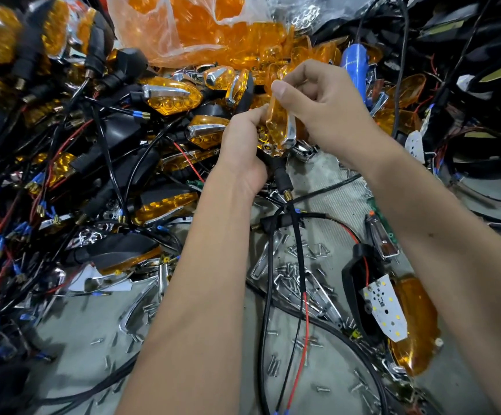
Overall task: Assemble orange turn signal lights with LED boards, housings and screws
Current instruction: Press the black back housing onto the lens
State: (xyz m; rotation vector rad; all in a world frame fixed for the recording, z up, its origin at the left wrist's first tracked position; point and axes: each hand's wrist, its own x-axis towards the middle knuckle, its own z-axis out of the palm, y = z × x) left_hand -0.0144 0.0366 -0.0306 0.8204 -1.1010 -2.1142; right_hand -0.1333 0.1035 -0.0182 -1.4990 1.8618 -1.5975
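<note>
Both hands hold one turn signal light [277, 127] upright at the middle of the view. Its orange lens and chrome trim face up, and its black stem with a brass thread [283, 182] points down, trailing black and red wires. My left hand [244, 151] grips the black housing from the left. My right hand [318, 106] pinches the top of the orange lens with thumb and fingers. An open black housing with a white LED board [385, 310] lies at the lower right beside an orange lens [420, 324]. Several loose screws [294, 271] are scattered on the grey surface.
A heap of assembled lights with wires [165, 97] fills the left side. A clear bag of orange lenses [189, 28] sits at the top. A blue electric screwdriver [355, 67] lies behind my right hand. Chrome trim pieces [261, 262] lie among the screws.
</note>
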